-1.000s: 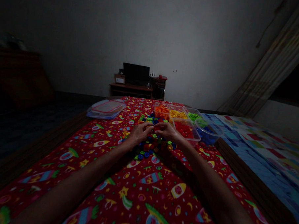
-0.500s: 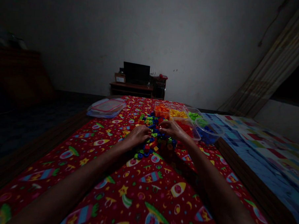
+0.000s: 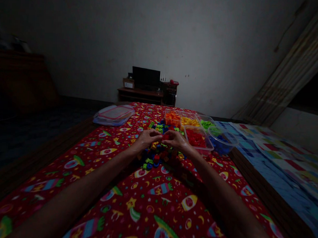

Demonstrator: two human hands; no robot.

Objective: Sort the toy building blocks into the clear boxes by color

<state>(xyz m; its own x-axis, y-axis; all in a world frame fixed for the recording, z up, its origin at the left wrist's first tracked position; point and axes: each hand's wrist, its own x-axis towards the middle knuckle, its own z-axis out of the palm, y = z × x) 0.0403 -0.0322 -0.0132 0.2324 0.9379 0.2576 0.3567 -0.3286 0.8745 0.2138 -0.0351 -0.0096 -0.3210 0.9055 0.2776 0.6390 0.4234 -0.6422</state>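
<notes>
Working close together above a loose pile (image 3: 156,158) of small plastic pieces, both bare hands, fingers curled inward. Right hand (image 3: 179,140): thumb and forefinger nearly closed, pinching a small red piece (image 3: 165,137). Left hand (image 3: 147,138): fingers bent toward the thumb, tips just beside that piece; cannot tell whether they grip it. Piece's exact shape hidden by fingers.

Pile under and around the hands: glossy, hard-looking bits in blue, green, red, yellow and orange, some blocky, some round. Beneath it, red cloth (image 3: 160,206), printed with rockets, stars and moons, lying mostly flat.

Just beyond and right of the pile, clear thin-walled plastic containers: orange pieces (image 3: 172,118) and yellow pieces (image 3: 189,121) side by side, green pieces (image 3: 206,124) next along, red pieces (image 3: 196,138) nearer. Round tub (image 3: 236,141) at the right end, blue pieces inside. Left of the pile, well apart, flat translucent lids (image 3: 115,113), stacked, one red-edged.

Farther out: dark monitor (image 3: 146,77) on a wooden desk (image 3: 139,92), plain wall (image 3: 217,48) behind.
</notes>
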